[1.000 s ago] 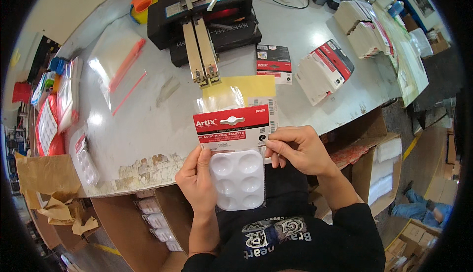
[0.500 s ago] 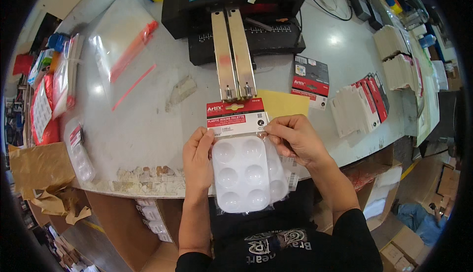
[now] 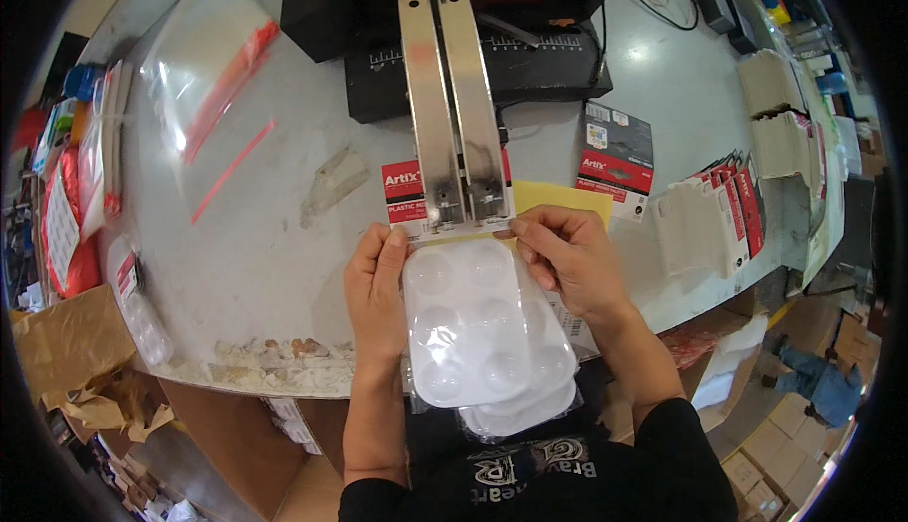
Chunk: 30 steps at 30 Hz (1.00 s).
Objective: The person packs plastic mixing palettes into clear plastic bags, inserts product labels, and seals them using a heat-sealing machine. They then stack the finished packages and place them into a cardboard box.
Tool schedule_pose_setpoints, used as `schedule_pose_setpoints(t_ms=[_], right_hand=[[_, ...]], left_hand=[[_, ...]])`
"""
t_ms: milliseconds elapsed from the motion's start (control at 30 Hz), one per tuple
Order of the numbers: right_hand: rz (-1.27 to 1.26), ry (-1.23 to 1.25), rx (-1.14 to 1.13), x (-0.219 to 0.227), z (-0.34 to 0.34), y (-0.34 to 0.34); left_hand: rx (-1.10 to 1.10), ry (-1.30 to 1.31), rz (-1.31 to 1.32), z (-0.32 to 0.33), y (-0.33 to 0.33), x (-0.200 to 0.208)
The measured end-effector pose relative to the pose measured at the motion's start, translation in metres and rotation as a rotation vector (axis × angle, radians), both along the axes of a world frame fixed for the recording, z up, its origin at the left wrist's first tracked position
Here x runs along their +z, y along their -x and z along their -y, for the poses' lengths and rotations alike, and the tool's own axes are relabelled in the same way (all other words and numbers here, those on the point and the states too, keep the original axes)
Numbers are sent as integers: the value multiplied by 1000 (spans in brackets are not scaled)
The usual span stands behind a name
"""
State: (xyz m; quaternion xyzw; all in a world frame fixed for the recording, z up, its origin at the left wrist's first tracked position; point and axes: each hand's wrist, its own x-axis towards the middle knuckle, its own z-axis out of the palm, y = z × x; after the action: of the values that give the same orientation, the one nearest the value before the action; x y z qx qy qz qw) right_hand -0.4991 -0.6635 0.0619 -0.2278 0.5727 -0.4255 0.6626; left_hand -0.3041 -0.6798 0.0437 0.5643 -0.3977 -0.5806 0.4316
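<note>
A white plastic paint palette point(image 3: 468, 319) with round wells lies in a clear bag in front of me, over the table's front edge. Its red and white header card point(image 3: 403, 182) is partly hidden beneath the two metal arms point(image 3: 471, 96) of a black bench machine point(image 3: 374, 82). My left hand point(image 3: 376, 281) pinches the card's lower left corner between thumb and fingers. At the lower right corner, my right hand point(image 3: 575, 262) grips the card in the same way. More bagged white palettes point(image 3: 549, 347) show underneath, fanned to the right.
A yellow sheet point(image 3: 563, 202) and a loose header card point(image 3: 617, 158) lie right of the machine. Stacked header cards point(image 3: 709, 219) stand farther right. Clear bags point(image 3: 203, 68) and another packed palette point(image 3: 144, 319) lie left. Cardboard boxes point(image 3: 222, 437) sit below the table edge.
Both hands have pushed the bagged palette forward, so its header card slid from in front of the metal arms to under them. More of the palettes beneath shows.
</note>
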Motion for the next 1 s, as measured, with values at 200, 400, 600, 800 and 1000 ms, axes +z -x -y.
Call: schedule_pose_setpoints(t_ms=[200, 400, 600, 800, 1000], right_hand=[[-11, 45, 35, -8, 5, 2], [-539, 281, -10, 23, -12, 24], [-1543, 365, -307, 48, -35, 151], [-1825, 291, -105, 29, -58, 192], [-1812, 257, -52, 38, -53, 191]], left_hand=[[-5, -21, -25, 3, 3, -4], [-46, -46, -24, 2, -14, 3], [-7, -48, -10, 3, -37, 15], [-16, -89, -55, 5, -17, 5], [-57, -90, -105, 9, -12, 5]])
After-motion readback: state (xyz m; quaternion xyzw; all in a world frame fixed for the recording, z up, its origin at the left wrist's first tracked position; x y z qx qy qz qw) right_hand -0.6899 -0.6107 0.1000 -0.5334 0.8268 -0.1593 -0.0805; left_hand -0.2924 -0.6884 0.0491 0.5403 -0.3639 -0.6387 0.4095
